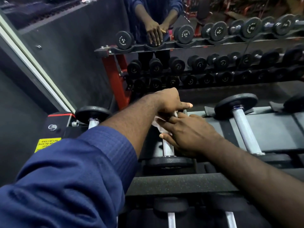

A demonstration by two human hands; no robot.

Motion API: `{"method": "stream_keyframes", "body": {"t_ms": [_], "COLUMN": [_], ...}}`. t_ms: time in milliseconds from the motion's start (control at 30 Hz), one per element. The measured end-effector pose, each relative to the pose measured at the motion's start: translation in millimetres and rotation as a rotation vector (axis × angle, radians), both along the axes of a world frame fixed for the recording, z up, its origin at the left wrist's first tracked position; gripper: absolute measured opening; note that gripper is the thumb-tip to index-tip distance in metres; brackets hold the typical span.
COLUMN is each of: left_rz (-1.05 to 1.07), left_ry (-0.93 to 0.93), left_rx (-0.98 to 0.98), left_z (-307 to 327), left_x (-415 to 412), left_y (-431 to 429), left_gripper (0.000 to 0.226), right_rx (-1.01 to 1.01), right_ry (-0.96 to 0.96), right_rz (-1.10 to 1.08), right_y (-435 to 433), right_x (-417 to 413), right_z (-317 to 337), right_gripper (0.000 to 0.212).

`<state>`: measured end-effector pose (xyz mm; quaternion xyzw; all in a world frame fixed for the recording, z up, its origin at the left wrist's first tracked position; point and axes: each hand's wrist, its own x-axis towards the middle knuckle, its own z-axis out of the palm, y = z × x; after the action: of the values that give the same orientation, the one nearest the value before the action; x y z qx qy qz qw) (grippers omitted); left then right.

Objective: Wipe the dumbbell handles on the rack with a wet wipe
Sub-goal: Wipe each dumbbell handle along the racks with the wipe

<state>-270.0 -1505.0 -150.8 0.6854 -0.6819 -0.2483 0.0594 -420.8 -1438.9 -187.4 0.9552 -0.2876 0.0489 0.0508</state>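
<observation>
Wiping one dumbbell's handle (168, 148) looks like the step in hand. The left grip (170, 101) is clenched over the far end of the bar, with an edge of the wet wipe (157, 124) showing beneath it. Just nearer, the right grip (189, 134) lays its fingers across the wipe and tucks the thumb tip on its near side, pinching the wipe against the bar.

To do this well, I would keep the wipe wrapped right round the steel and draw it toward the near weight plate (167, 162). Twisting on the way would reach the underside too. The bare stretch just nearer than the right grip looks ridged, so the wipe may snag there; firm, even pressure should help.

The rack (271, 129) carries this dumbbell on its top shelf. Well to the right of both grips lies a second dumbbell (245, 129). To their left is a third (93, 114), partly hidden by the sleeve (74, 170). Below the grips, a lower shelf holds two more bars (171, 219).
</observation>
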Motion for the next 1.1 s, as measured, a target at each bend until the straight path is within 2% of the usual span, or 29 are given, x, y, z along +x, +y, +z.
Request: {"method": "stream_keyframes", "body": {"t_ms": [100,233,333,400,533,600,700,767,833,900,967,1033,1100], "left_rz": [0.019,0.025,0.025,0.028,0.021,0.029,0.048,0.055,0.058,0.053,0.056,0.062,0.058], "left_ry": [-0.014,-0.017,-0.028,-0.022,-0.026,-0.026,-0.001,-0.007,-0.045,-0.068,-0.068,-0.071,-0.069], "left_rx": [-0.004,-0.019,-0.020,-0.019,-0.015,-0.018,-0.004,-0.003,-0.012,-0.014,-0.018,-0.025,-0.013], "left_z": [-1.0,-3.4,-3.9,-2.6,-4.0,-2.6,0.1,0.2,0.5,1.4,1.0,-0.5,-1.5], "left_x": [-1.4,-0.5,0.6,1.1,1.1,0.7,-1.0,-2.9,-5.2,-6.3,-5.2,-4.7,-4.3], "left_y": [-0.2,-1.5,-2.0,-0.5,-1.2,-0.4,1.0,0.9,0.7,0.9,1.1,1.0,0.3], "left_gripper": [0.062,0.064,0.059,0.055,0.054,0.055,0.053,0.057,0.061,0.064,0.065,0.064,0.061], "right_rx": [-0.024,-0.032,0.020,0.106,0.184,0.143,0.047,0.059,0.137,0.380,0.621,0.544,0.315], "right_ry": [0.015,0.041,0.037,-0.015,-0.047,-0.053,-0.059,-0.060,-0.042,0.012,0.080,0.071,-0.002], "right_rz": [0.075,0.179,0.116,0.049,0.112,0.100,0.042,0.053,0.104,0.166,0.179,0.121,0.051], "right_y": [7.8,1.4,-8.9,-9.8,-1.3,-7.4,-19.7,-14.7,-5.6,2.5,1.4,-3.1,-3.3], "right_x": [-2.4,-3.6,6.6,8.8,-0.3,-0.8,4.2,4.9,0.3,-6.8,-10.3,-9.1,-7.0], "right_z": [5.6,6.9,3.1,0.3,-3.8,-1.7,1.0,1.5,0.7,6.2,17.0,22.7,22.3], "right_gripper": [0.042,0.040,0.036,0.042,0.042,0.033,0.040,0.039,0.033,0.033,0.047,0.061,0.065]}}
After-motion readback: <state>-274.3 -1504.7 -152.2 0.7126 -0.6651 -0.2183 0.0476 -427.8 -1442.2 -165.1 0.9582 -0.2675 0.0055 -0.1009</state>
